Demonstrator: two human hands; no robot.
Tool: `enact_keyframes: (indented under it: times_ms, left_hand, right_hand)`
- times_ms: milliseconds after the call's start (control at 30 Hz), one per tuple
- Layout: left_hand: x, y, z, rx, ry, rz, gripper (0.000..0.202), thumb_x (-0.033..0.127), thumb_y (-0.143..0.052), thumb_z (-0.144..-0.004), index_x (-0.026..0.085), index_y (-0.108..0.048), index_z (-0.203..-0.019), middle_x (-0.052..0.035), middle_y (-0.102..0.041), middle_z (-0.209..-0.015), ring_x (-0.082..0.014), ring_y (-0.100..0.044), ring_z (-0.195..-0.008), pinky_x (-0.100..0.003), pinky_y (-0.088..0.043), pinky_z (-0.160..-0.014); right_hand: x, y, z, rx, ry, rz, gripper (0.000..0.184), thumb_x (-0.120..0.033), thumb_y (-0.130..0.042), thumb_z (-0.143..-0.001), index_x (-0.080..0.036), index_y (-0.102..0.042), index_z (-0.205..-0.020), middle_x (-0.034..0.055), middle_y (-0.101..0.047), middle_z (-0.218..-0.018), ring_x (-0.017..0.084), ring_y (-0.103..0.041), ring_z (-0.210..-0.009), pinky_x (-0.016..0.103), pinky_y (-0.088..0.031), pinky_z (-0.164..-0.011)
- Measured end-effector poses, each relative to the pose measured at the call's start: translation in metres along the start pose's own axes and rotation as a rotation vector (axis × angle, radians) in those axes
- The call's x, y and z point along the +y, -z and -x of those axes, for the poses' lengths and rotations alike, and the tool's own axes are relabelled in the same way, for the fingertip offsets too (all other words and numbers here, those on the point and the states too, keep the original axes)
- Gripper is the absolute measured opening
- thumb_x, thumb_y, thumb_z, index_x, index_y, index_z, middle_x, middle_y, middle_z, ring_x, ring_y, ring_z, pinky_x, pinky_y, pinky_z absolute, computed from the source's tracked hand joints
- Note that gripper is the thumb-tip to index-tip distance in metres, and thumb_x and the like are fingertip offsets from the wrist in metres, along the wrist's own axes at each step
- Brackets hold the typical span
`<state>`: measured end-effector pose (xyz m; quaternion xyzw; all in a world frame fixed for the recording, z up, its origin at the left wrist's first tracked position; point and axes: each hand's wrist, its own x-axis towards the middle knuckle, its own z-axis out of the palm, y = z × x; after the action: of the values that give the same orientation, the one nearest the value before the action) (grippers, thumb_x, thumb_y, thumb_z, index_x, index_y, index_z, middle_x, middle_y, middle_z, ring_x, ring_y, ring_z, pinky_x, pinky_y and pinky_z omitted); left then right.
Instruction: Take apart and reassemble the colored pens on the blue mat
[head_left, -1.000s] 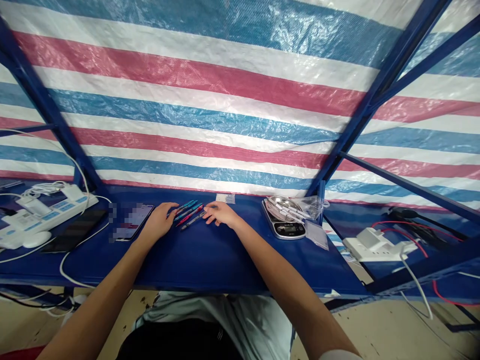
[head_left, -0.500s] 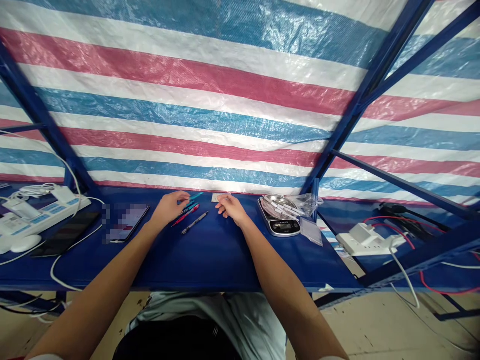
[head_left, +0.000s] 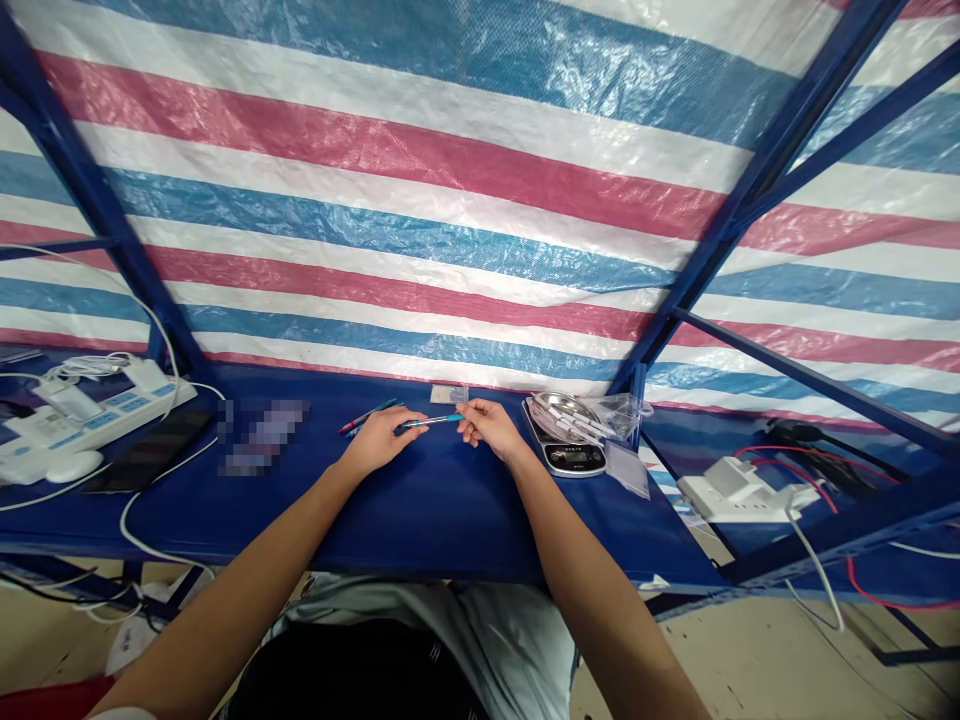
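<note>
Left forearm (head_left: 255,530) and right forearm (head_left: 592,570) reach forward and converge; left hand (head_left: 381,440) lies palm-down, angled inward; right hand (head_left: 489,425) is pinched closed, the two hands just apart.

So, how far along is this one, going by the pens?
Done: the steel dish on the kitchen scale holds white items, though I cannot tell what they are. In hand: the left hand and right hand hold a blue pen between them. Left: a red pen and a teal pen lie loose.
</note>
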<state>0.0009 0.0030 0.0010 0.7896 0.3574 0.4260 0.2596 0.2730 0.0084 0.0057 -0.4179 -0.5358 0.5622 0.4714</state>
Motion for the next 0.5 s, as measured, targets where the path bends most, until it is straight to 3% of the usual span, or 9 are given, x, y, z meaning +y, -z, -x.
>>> enact_keyframes:
  times_ms: [133, 300, 400, 500]
  left_hand:
    - [0.001, 0.002, 0.006, 0.011, -0.005, 0.035, 0.026, 0.046, -0.079, -0.091, 0.034, -0.087, -0.113, -0.0065, -0.082, -0.107, -0.0358, -0.072, -0.111, -0.047, -0.046, -0.115]
    - [0.002, 0.005, 0.005, -0.081, -0.035, -0.055, 0.027, 0.047, -0.071, -0.097, 0.033, -0.087, -0.114, -0.0062, -0.081, -0.095, -0.0325, -0.073, -0.093, -0.044, -0.053, -0.102]
    - [0.004, 0.003, 0.006, -0.106, -0.053, -0.045, 0.026, 0.045, -0.072, -0.098, 0.033, -0.087, -0.115, -0.0060, -0.083, -0.100, -0.0330, -0.074, -0.095, -0.043, -0.052, -0.103]
    - [0.007, -0.001, 0.007, -0.089, -0.036, 0.001, 0.033, 0.045, -0.077, -0.095, 0.035, -0.084, -0.126, -0.0056, -0.084, -0.112, -0.0333, -0.076, -0.100, -0.044, -0.050, -0.109]
  right_hand:
    - [-0.003, 0.000, 0.004, -0.034, -0.024, -0.013, 0.052, -0.060, -0.092, -0.074, -0.018, -0.069, -0.090, 0.0040, -0.076, -0.070, 0.014, -0.066, -0.052, 0.022, -0.047, -0.044]
    - [-0.005, 0.003, 0.007, -0.155, 0.045, -0.023, 0.055, -0.040, -0.104, -0.060, -0.018, -0.076, -0.102, 0.0058, -0.081, -0.090, 0.022, -0.079, -0.083, 0.030, -0.064, -0.069]
    - [-0.009, 0.002, 0.010, -0.202, -0.018, 0.027, 0.051, -0.049, -0.099, -0.071, -0.016, -0.077, -0.103, 0.0062, -0.079, -0.083, 0.020, -0.077, -0.074, 0.027, -0.061, -0.062]
    - [-0.010, -0.003, 0.012, -0.189, -0.041, 0.074, 0.047, -0.059, -0.089, -0.081, -0.016, -0.073, -0.090, 0.0045, -0.075, -0.073, 0.013, -0.068, -0.056, 0.021, -0.051, -0.047]
